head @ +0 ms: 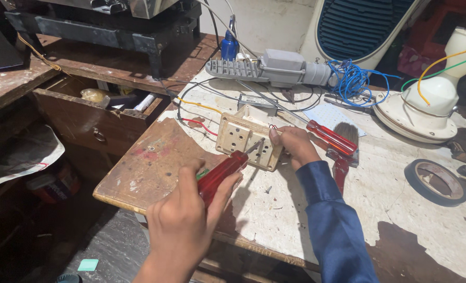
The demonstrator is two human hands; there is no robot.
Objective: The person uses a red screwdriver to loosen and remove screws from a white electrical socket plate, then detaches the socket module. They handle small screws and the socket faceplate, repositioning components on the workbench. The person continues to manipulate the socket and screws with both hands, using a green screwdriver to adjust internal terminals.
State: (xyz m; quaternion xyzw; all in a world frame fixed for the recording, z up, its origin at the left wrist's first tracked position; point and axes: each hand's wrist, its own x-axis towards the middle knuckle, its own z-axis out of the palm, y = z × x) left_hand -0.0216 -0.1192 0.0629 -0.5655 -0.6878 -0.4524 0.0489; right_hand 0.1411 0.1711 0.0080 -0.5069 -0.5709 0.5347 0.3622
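My left hand is closed around the red transparent handle of a screwdriver. Its metal tip rests on the face of a cream socket box, which lies on the worn white tabletop. My right hand, in a blue sleeve, grips the box's right edge and steadies it. Red, yellow and black wires run out of the box to the left. A small loose screw lies on the table just in front of the box.
A second red screwdriver and a paintbrush lie right of my right hand. A tape roll, a white lamp base, a grey lamp fixture with blue wire, and an open wooden drawer surround the work.
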